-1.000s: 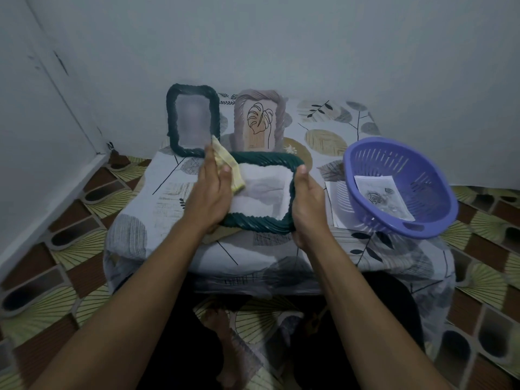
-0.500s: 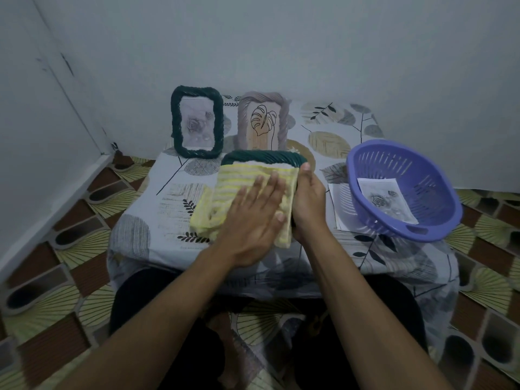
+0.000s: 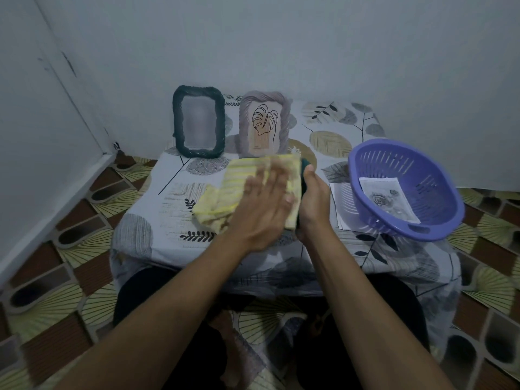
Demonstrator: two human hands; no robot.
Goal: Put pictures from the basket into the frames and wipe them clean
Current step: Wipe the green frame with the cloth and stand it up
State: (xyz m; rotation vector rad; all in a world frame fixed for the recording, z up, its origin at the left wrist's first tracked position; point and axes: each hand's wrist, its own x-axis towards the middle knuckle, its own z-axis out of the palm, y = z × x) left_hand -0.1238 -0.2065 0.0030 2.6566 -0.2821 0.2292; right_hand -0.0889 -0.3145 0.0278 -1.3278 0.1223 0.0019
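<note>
A yellow striped cloth (image 3: 225, 190) covers a dark green frame (image 3: 305, 166), of which only the right edge shows. My left hand (image 3: 264, 204) presses flat on the cloth with straight, blurred fingers. My right hand (image 3: 313, 201) grips the frame's right edge and holds it tilted on the small table (image 3: 146, 220). A purple basket (image 3: 394, 153) stands at the right with a flower picture (image 3: 388, 198) inside. At the back stand a dark green frame (image 3: 199, 123) and a mauve frame (image 3: 264, 123) with a leaf drawing.
A sheet of paper (image 3: 342, 204) lies under the basket's left side. The table has a leaf-patterned cover and stands in a corner between two pale walls. Patterned floor tiles surround it. My legs are under the table's near edge.
My left hand spread the cloth over the frame and has slid up and right across it. The frame now lies lower on the table. The right hand keeps its grip.
</note>
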